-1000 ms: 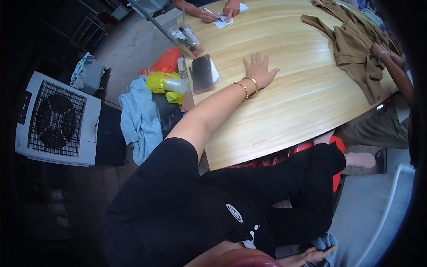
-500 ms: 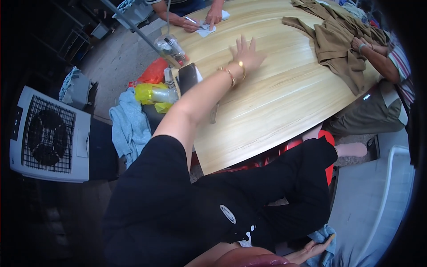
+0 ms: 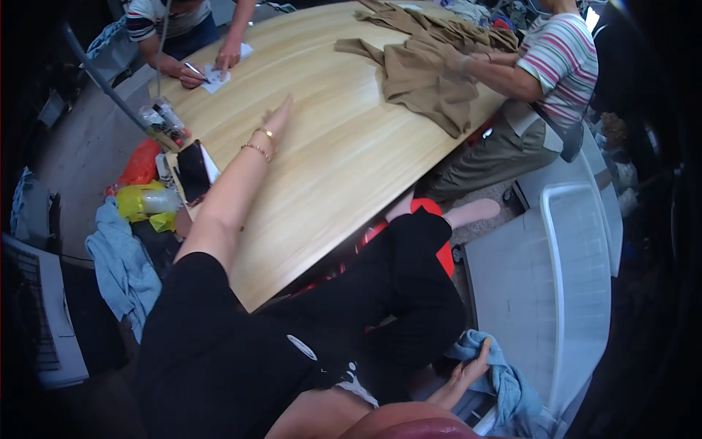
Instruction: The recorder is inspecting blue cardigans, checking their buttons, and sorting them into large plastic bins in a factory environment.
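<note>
My left hand [image 3: 278,121], with bracelets at the wrist, stretches out over the light wood tabletop [image 3: 314,183]. Its fingers are straight and seen edge-on, and it holds nothing; whether it touches the wood I cannot tell. Low on the right, my right hand [image 3: 470,369] grips a blue-grey cloth garment [image 3: 512,388], part of which hangs beside the pale plastic bin [image 3: 512,293]. The garment's full shape does not show.
Across the table a person's hand [image 3: 191,75] holds a pen over white paper [image 3: 214,80]. At right, another person in a striped shirt [image 3: 559,62] handles a brown garment [image 3: 431,80]. A dark flat object [image 3: 193,172], yellow bag [image 3: 135,201] and blue cloth [image 3: 121,256] lie left.
The view has swung to the right. My left hand has turned from spread fingers to edge-on. More of the blue-grey garment shows by my right hand.
</note>
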Motion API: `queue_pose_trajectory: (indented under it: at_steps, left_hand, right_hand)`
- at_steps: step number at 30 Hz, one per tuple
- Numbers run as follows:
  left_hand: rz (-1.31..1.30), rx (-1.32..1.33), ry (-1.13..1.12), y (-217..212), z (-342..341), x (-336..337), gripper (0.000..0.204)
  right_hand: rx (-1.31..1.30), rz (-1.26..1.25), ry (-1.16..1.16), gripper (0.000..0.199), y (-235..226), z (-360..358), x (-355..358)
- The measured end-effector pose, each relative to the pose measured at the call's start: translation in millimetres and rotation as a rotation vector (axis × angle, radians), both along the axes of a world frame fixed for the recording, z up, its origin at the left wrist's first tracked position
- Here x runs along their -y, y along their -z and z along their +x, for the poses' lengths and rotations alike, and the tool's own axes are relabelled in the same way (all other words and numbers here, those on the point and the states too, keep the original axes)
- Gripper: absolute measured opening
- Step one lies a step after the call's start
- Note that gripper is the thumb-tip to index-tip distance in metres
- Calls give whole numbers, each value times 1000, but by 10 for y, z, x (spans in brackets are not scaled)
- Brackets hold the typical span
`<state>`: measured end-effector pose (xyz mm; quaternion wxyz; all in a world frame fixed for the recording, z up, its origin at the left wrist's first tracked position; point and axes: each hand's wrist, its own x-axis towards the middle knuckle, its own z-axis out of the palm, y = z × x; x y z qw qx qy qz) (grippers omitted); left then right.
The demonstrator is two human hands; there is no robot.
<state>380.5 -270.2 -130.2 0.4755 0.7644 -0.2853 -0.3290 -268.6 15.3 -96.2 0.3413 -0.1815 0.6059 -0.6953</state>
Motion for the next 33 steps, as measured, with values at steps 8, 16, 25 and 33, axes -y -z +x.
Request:
queue_pose_trajectory:
  at_steps: [8,16,25,33]
  left_hand:
    - [-811,-1031,-320,-1545,463,247,113]
    - [-498,-918,-97,-1214,155,93,101]
    - [-81,-1104,1187,-1149,-2174,197,55]
    - [-2,-733,1648,-1119,-4728,-816,45]
  right_hand:
    - [-85,88,-25,21,-171,-72,-181]
    - [-139,67,-35,22,-172,-24,-374]
    - [3,-45,18,46,-100,505,-1215]
    - [-211,-151,124,41,-824,402,-1457]
